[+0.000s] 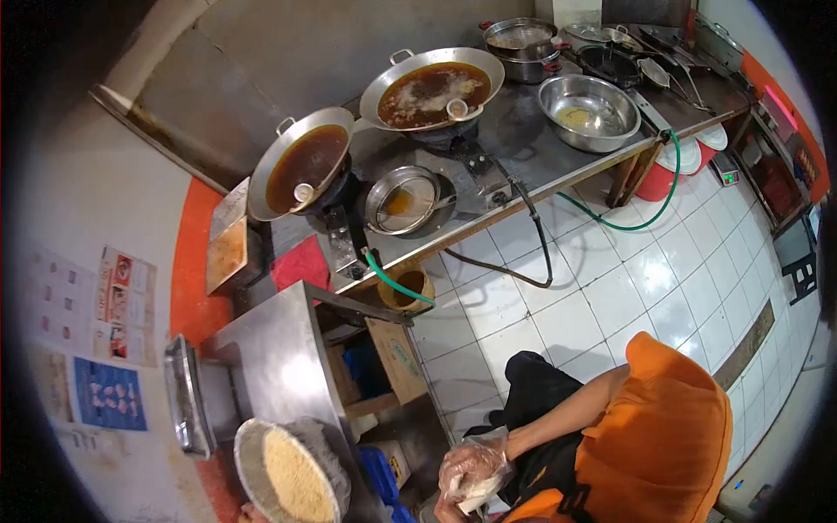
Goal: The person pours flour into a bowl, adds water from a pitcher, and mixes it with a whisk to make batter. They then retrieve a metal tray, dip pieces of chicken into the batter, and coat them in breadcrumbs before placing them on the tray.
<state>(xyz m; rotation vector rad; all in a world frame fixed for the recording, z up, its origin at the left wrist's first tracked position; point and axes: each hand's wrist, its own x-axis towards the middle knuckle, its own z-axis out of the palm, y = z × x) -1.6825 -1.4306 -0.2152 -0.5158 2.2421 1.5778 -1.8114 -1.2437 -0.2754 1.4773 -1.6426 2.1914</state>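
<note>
My right hand (472, 466), in a clear plastic glove, is low in the middle, fingers curled round a pale white piece (478, 499) whose kind I cannot make out. Beside the bottom edge, a bit of skin touches the near side of a metal bowl (244, 440); it seems to be my left hand (250, 513), mostly out of frame, fingers hidden. The bowl holds light-yellow crumbs (296, 479) and stands on a steel table (288, 349), with clear plastic behind its rim.
Two woks (261, 192) (370, 105) of brown oil stand on burners along the counter. Near them are a strainer over a pan (375, 209), a steel basin (602, 139) and stacked pots (523, 65). Hoses (547, 261) hang over the white tiled floor (558, 322). A red cloth (301, 263) lies at the table's corner.
</note>
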